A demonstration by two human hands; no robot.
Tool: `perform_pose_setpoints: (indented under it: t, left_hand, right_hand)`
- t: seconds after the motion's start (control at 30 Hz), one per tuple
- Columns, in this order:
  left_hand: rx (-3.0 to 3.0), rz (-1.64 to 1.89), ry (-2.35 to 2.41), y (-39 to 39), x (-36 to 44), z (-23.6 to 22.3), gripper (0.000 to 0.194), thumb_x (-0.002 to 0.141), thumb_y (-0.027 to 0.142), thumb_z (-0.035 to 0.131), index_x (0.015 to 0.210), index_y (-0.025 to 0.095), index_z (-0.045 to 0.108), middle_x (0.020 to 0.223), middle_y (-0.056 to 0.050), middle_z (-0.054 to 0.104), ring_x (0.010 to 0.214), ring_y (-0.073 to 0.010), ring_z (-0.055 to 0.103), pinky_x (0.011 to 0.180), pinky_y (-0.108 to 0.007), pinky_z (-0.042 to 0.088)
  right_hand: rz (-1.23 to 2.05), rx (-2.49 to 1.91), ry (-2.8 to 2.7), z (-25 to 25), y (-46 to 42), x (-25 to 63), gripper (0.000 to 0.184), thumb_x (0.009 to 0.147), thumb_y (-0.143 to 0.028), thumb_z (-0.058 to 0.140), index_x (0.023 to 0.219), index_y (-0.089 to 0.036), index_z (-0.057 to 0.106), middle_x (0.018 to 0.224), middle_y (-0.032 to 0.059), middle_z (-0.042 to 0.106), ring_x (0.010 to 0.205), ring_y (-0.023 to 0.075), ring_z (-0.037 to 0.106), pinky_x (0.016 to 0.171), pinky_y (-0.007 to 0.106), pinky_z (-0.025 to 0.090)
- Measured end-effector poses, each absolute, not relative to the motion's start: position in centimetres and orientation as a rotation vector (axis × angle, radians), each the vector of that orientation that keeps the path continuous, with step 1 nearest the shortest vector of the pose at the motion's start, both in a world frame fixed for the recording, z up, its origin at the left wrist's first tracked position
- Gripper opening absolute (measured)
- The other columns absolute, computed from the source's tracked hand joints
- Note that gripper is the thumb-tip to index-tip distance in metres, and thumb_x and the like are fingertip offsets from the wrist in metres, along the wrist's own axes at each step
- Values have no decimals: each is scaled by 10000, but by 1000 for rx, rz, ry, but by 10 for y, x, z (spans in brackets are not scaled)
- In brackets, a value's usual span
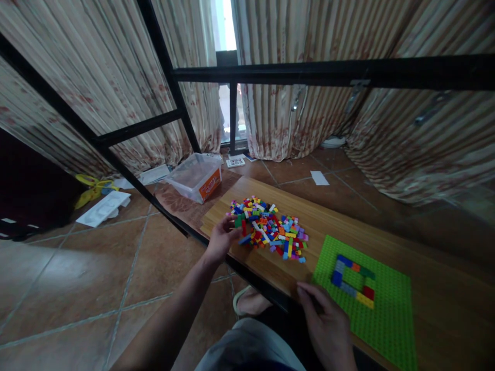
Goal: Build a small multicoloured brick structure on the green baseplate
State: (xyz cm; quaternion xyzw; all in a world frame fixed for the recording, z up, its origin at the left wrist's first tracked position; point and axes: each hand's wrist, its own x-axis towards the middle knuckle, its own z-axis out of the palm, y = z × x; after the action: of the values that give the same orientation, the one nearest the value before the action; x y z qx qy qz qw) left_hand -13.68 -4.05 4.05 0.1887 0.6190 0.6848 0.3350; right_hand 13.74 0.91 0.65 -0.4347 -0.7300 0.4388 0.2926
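Observation:
Loose toy building bricks of many colours lie in a pile point(270, 229) on the wooden tabletop. At the pile's left edge is my left hand point(222, 239), its thumb and fingers closed around a dark green brick point(238, 221). My right hand point(327, 322) is by the table's near edge, beside the green studded baseplate point(390, 314). Its thumb and index finger are pressed together; whatever may be between them is hidden. On the baseplate stands a rectangular ring of bricks point(337, 278) in blue, grey, orange, green, red and yellow, with an open middle.
Beyond the wooden table point(305, 198) a clear plastic box point(193, 178) with an orange label sits on the floor. A black metal frame point(309, 73) crosses in front of the curtains. White packaging point(102, 208) and a yellow object point(91, 189) lie at the left.

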Motion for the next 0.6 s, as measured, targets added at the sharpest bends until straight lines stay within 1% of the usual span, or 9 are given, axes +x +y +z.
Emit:
perform_pose_setpoints:
  t: [0.07,0.17,0.23,0.3,0.37,0.43,0.53,0.6]
  left_hand:
    - [385,1789,1343,-43,-119,53,427,626,221,823,1005,157,638,909,-21,689,729,-121,642,701,-238,529]
    - [271,1712,1109,-47,-84,66,350,638,213,844,931,136,670,860,-25,692,739,-114,655,734,-228,543]
    - [186,1680,1020,-49,-60,71,320,635,192,849,900,137,678,808,-16,690,700,-103,653,703,-204,540]
    - [135,1612,933,-51,-39,74,301,648,213,846,887,131,682,799,-29,691,700,-117,658,698,-213,542]
    - [132,1557,884,-52,-24,75,307,670,247,840,906,122,690,822,-43,691,713,-121,654,706,-220,540]
    - [143,1542,901,-53,-15,75,301,690,281,835,900,120,693,822,-36,680,685,-96,627,670,-194,519]
    - [176,1543,987,-53,-11,71,294,714,353,819,830,123,677,737,-5,639,604,-61,565,571,-157,453]
    - [233,1519,1038,-53,-12,67,315,726,392,803,805,120,667,678,4,609,570,-57,534,546,-158,423]
  right_hand:
    - [1225,-1161,-1895,14,6,129,313,856,-489,588,969,-234,729,986,63,729,901,207,682,804,315,549]
    - [1313,-1119,-1775,25,0,115,346,853,-459,613,1090,-219,689,984,73,725,881,199,684,745,304,570]
    - [1323,-1053,-1745,32,-2,107,415,844,-427,641,1206,-223,636,990,70,719,883,191,685,746,304,577]
    - [1283,-984,-1775,39,-3,104,463,843,-395,653,1277,-245,595,1050,70,710,920,187,684,785,313,578]
    - [1205,-929,-1828,45,-3,105,423,859,-368,639,1269,-267,607,1119,70,698,973,189,678,825,320,572]
    - [1116,-890,-1868,49,-3,108,358,875,-343,622,1226,-276,641,1129,63,700,994,190,675,842,321,567]
    - [1045,-880,-1902,52,-4,113,310,887,-317,607,1188,-275,668,1099,57,711,978,190,680,844,325,565]
    - [1062,-894,-1905,50,-6,116,310,897,-318,589,1192,-266,667,1088,62,714,955,189,686,826,324,567]
